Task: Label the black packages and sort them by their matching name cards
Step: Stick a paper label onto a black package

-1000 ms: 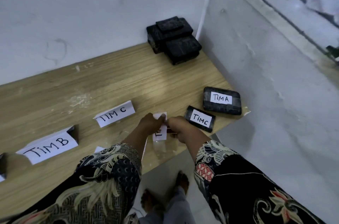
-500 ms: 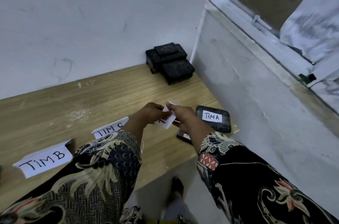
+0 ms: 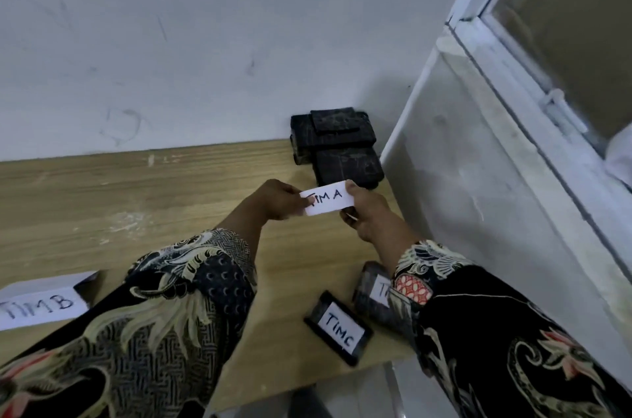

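Note:
A white paper label reading "TIM A" (image 3: 327,201) is held in the air between both hands. My left hand (image 3: 277,199) pinches its left end and my right hand (image 3: 364,212) pinches its right end. Just beyond the label, a stack of unlabeled black packages (image 3: 337,143) sits in the far corner of the wooden table (image 3: 102,198). Near the front edge lies a black package labeled "TIM C" (image 3: 338,328). Beside it another labeled black package (image 3: 372,294) is partly hidden by my right sleeve. A "TIM B" name card (image 3: 37,306) stands at the left.
A white wall runs behind the table and a grey wall with a window frame (image 3: 513,82) closes off the right side. The table's front right corner ends just past the labeled packages, with floor below.
Both hands have lifted the label away from the table's front edge toward the black stack and turned it so its writing shows. The view has tilted upward.

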